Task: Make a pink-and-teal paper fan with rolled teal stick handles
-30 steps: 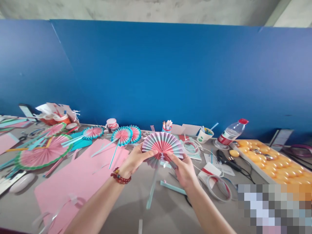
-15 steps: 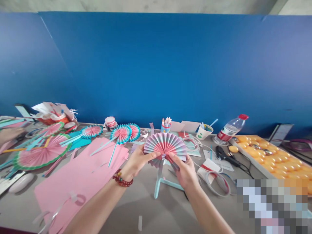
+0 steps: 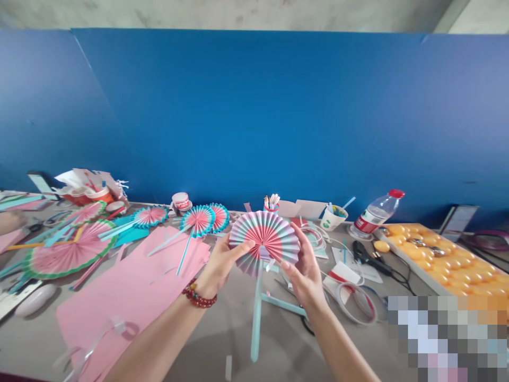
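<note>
A round pleated paper fan (image 3: 274,228), red in the middle with pale blue and lilac edges, is held up over the grey table. My left hand (image 3: 222,260), with a beaded bracelet at the wrist, pinches its left side, thumb near the centre. My right hand (image 3: 304,270) grips the right edge, fingers behind the paper and thumb at the lower front. From the fan's centre a pale blue stick (image 3: 256,318) hangs down towards me. Another pale blue strip (image 3: 284,305) lies on the table beside it, below scissors partly hidden by my right hand.
Pink paper (image 3: 131,302) and finished-looking fans (image 3: 198,220) lie left. Behind stand a pen cup (image 3: 271,203) and paper cup (image 3: 333,217). At right are a bottle (image 3: 376,215), glue gun (image 3: 369,257) and tray of yellow balls (image 3: 445,260). Another person's hand (image 3: 11,222) is far left.
The fan has turned its face more towards me and spread rounder. My right hand has shifted to its outer edge, thumb away from the centre. More of the stick shows, pointing down.
</note>
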A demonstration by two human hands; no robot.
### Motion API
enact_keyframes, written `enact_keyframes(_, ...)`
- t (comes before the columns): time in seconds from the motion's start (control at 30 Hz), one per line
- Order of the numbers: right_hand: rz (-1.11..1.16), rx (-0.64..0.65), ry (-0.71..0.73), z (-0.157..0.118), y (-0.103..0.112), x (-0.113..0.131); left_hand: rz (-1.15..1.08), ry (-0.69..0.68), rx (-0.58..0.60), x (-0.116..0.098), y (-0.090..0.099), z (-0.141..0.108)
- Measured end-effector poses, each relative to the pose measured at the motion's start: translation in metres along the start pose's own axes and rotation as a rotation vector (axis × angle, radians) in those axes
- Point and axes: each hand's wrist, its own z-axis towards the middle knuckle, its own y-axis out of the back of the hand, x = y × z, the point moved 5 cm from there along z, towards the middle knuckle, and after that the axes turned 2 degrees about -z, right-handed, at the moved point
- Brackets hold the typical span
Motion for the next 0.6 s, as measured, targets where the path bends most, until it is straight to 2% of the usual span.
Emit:
enact_keyframes(0.1, 0.066, -0.018, -0.042, 0.002, 0.006, -0.001, 0.043, 0.008, 0.031, -0.003, -0.001, -0.001)
enact_keyframes(0.23, 0.068, -0.054, -0.184, 0.004, 0.012, -0.004, 0.148, 0.008, 0.141, -0.006, -0.004, -0.001)
enact_keyframes(0.37, 0.096, -0.100, -0.365, 0.001, 0.013, -0.014, 0.125, 0.023, 0.122, 0.002, -0.001, 0.001)
enact_keyframes(0.5, 0.132, -0.155, -0.349, -0.001, 0.013, -0.017, -0.004, 0.091, 0.136, 0.015, -0.001, 0.003)
enact_keyframes(0.6, 0.146, -0.187, -0.340, -0.002, 0.013, -0.017, 0.037, 0.084, 0.147, 0.017, -0.002, 0.002)
